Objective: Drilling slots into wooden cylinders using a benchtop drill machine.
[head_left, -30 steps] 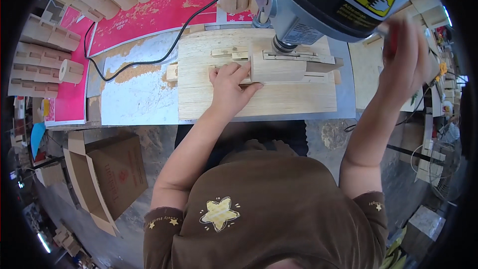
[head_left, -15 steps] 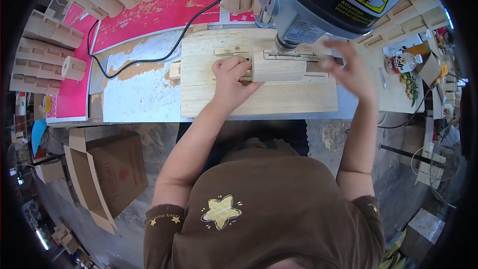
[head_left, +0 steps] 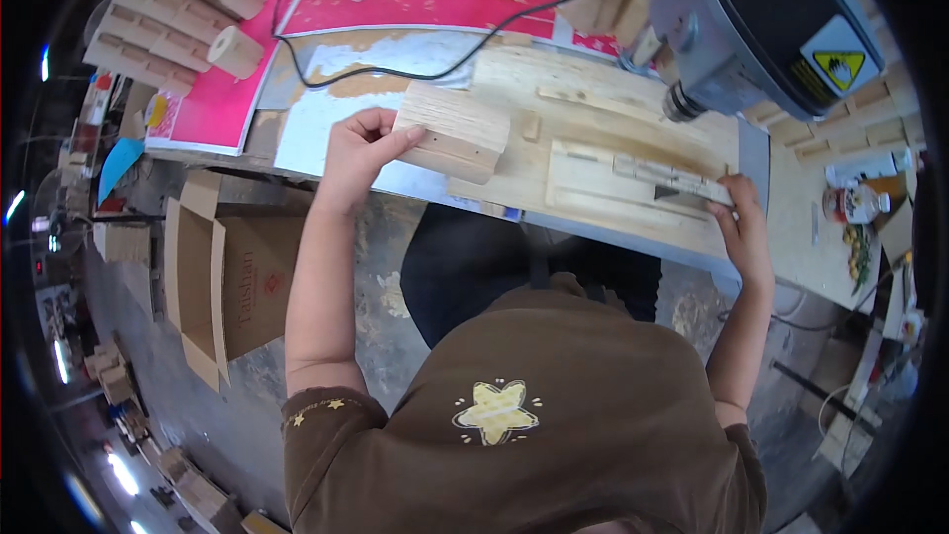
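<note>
Nearest to me, on the floor at the left, stands an open brown cardboard box [head_left: 213,277] with its flaps spread.

My left hand [head_left: 358,153] reaches out over the near left part of the table [head_left: 781,237]. Its fingers [head_left: 395,142] are closed on a thick rectangular block of pale wood [head_left: 453,131], thumb on the near face and the others curled over the far left corner. The block is tilted, its right end lying over the left edge of the flat pale plywood base board [head_left: 593,153] that sits in the middle of the table.

My right hand [head_left: 741,227] is at the near right corner of that board. Its fingers [head_left: 727,200] are bent over the right end of a narrow wooden strip jig [head_left: 672,176] that lies across the board, and they press on it; I cannot tell whether they grip it or only rest there.

Just beyond the jig, the grey drill press head [head_left: 761,30] with a yellow warning label hangs over the far right of the board, its chuck [head_left: 680,104] clear of the wood.

A black power cable [head_left: 395,67] curves across the far left of the table, over a pink sheet [head_left: 213,104]. Further left lie stacked pale wooden blocks [head_left: 158,25] and 1 short wooden cylinder [head_left: 235,51]. At the far right sit small bottles [head_left: 855,203].
</note>
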Available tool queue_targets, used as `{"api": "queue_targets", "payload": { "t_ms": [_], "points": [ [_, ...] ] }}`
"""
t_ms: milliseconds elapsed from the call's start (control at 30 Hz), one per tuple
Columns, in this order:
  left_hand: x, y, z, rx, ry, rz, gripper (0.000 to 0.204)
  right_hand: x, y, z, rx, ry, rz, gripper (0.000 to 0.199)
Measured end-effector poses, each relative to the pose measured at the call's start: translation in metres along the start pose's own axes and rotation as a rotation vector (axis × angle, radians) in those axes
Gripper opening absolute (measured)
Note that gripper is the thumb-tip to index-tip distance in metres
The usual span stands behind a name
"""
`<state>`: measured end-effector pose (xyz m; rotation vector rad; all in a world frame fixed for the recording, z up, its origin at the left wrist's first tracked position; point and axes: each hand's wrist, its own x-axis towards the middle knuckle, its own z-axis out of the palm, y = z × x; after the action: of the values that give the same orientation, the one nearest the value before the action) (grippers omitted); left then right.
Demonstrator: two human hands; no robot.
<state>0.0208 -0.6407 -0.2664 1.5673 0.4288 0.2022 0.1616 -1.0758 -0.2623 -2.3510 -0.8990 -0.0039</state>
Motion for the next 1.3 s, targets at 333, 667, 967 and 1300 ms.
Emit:
{"api": "queue_targets", "payload": {
  "t_ms": [333,667,967,1300],
  "points": [
    [-0.024,-0.005,-0.018,-0.453,0.377,-0.075,0.021,-0.002,-0.008,0.020,-0.048,0.099,-0.015,0.033],
    [0.012,0.049,-0.161,0.760,0.806,0.272,0.057,-0.005,-0.009,0.022,0.005,0.121,0.022,0.035],
    [0.139,0.072,-0.327,0.503,1.007,0.234,0.057,0.000,-0.026,0.025,-0.007,0.158,0.127,0.031],
    [0.204,0.097,-0.353,0.925,0.960,-0.052,0.056,-0.007,-0.031,0.027,-0.018,0.192,0.235,0.032]
  ]
}}
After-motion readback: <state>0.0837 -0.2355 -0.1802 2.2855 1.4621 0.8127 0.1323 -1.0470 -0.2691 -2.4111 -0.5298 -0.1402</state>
